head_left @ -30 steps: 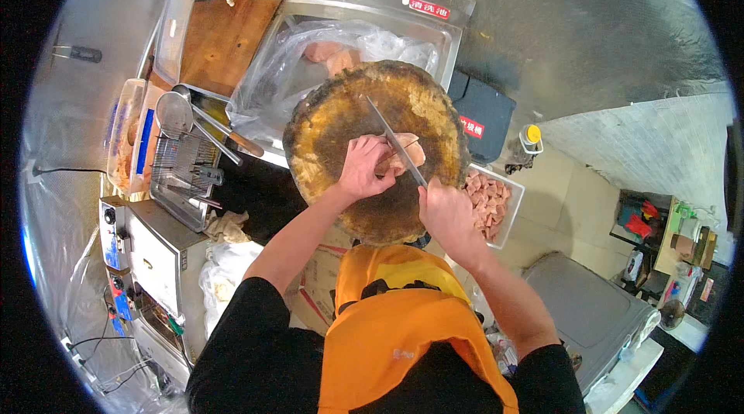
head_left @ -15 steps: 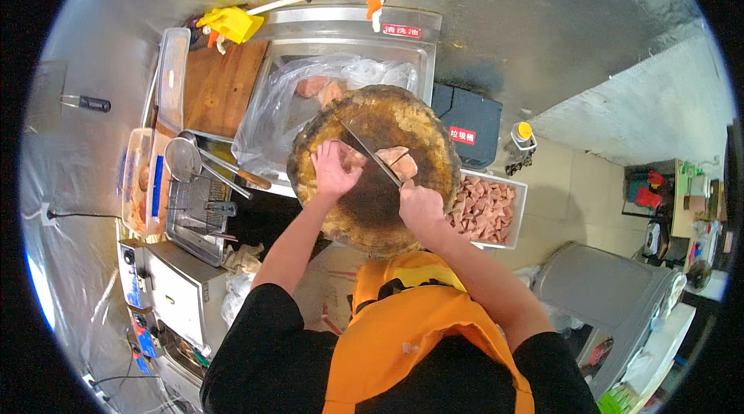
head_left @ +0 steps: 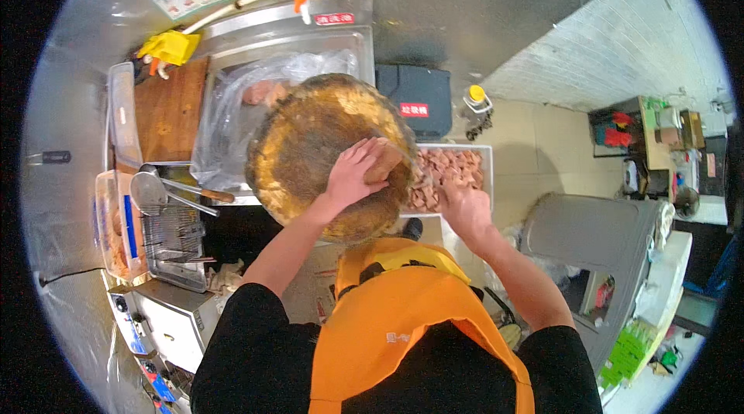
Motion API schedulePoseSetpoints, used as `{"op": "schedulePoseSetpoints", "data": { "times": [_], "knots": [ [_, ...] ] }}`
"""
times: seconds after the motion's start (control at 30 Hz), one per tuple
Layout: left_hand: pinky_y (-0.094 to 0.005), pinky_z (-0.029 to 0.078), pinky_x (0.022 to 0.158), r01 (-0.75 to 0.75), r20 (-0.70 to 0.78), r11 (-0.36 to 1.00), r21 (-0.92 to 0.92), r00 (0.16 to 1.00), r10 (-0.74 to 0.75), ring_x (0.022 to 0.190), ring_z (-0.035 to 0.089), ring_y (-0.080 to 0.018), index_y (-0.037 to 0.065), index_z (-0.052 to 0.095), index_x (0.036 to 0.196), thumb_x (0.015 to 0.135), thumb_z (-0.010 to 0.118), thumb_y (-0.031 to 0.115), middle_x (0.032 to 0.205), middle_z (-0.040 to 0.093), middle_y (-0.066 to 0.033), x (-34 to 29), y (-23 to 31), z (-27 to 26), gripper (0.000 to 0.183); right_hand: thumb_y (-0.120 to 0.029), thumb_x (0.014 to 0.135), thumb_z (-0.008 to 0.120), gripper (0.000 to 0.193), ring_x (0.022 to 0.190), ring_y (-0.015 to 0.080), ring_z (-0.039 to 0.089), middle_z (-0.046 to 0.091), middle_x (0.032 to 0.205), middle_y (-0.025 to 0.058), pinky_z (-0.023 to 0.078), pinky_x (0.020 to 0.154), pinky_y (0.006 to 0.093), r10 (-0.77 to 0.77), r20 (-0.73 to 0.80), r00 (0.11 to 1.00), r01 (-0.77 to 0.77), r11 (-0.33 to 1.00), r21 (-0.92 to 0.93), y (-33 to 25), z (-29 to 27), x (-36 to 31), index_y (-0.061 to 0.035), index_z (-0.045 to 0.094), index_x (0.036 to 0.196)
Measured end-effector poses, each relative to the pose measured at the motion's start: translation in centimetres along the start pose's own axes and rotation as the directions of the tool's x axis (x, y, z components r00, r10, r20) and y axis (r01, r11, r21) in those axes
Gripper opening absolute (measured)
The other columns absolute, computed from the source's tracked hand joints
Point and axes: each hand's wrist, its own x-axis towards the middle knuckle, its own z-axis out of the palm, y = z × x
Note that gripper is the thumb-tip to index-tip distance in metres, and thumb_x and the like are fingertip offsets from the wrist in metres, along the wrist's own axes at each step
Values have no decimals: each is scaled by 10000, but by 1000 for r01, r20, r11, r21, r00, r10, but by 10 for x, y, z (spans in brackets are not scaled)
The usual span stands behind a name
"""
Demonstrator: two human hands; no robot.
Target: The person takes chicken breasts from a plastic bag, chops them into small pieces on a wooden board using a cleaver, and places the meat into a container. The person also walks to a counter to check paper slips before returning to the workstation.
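Observation:
On the round wooden chopping block (head_left: 298, 139), my left hand (head_left: 353, 175) is closed against a chunk of raw pink meat (head_left: 386, 163) near the block's right side. My right hand (head_left: 465, 208) is closed in a fist over the white tray (head_left: 488, 158), which holds many diced pieces of meat (head_left: 449, 166). The knife seen in that hand half a second ago lies nowhere on the block; its blade is blurred or hidden now.
Behind the block, a steel sink (head_left: 356, 46) holds a clear plastic bag (head_left: 310, 65) with more meat (head_left: 263, 92). A dark bin (head_left: 418, 96) stands beyond the tray. A wooden board (head_left: 167, 115), a strainer (head_left: 149, 191) and a wire basket (head_left: 167, 232) are at left.
My right hand has swung right, off the block and over the tray. My left hand has moved rightward across the block onto meat. The whole view has shifted.

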Motion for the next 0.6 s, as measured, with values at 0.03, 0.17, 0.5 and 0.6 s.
{"op": "schedulePoseSetpoints", "data": {
  "times": [0.03,0.17,0.5,0.6],
  "knots": [
    [-513,396,1127,41,-14,999,-26,999,-41,1394,454,-374,81,528,1449,749,851,486,1533,468,-147,5,20,17,870,-203,925,645,140,583,357,689,687,687,171,549,515,469,12,-51,999,-12,1000,3,16,-5,-14,-78,641,863],
    [-529,373,1146,-20,-136,947,-321,990,-25,1407,431,-411,72,543,1423,779,868,380,1516,468,-179,36,88,68,785,-245,940,662,233,580,367,686,667,629,173,545,516,478,156,-156,975,-173,980,-98,61,-38,-39,-84,623,776],
    [-437,460,1079,279,-389,851,-446,796,-464,1292,548,-347,38,624,1283,912,707,47,1385,567,-168,-43,36,-41,380,-86,910,666,419,770,371,637,613,919,194,541,658,447,-142,-269,953,156,987,31,32,-37,-15,-50,629,1326],
    [-409,482,1058,391,-544,880,-268,693,-474,1245,594,-338,26,635,1235,919,681,33,1310,615,-179,-101,16,-70,319,-65,862,694,431,901,411,618,598,999,227,517,870,537,-392,-353,849,425,905,15,7,24,-3,-70,653,1291]
  ]
}}
